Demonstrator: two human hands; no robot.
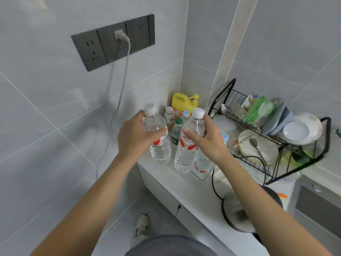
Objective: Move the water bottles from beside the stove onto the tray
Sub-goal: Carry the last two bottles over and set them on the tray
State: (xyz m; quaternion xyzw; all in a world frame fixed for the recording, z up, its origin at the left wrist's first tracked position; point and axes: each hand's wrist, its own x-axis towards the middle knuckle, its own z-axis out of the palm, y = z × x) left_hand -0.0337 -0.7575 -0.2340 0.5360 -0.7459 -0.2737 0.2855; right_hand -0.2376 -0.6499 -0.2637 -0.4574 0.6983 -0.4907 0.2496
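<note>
I've got both hands up at the corner of the white table (166, 180). My left hand (135, 135) is wrapped around the upper body of one clear water bottle (159, 145), fingers curled right round it below the white cap, and the bottle tilts a little toward the wall. My right hand (206, 138) grips a second water bottle (186, 154) near its shoulder, thumb across the red-and-white label. I can't tell whether either base touches the table or sits just above it. A third bottle with the same label (202, 163) stands just beside it, behind my right wrist, on a clear tray (200, 175). Behind them in the corner, a cluster of smaller bottles (177, 130) and a yellow jug (181, 101). To the right, a black dish rack (276, 145) holding plates and bowls. A white cable (118, 108) hangs from the wall socket (112, 43).
</note>
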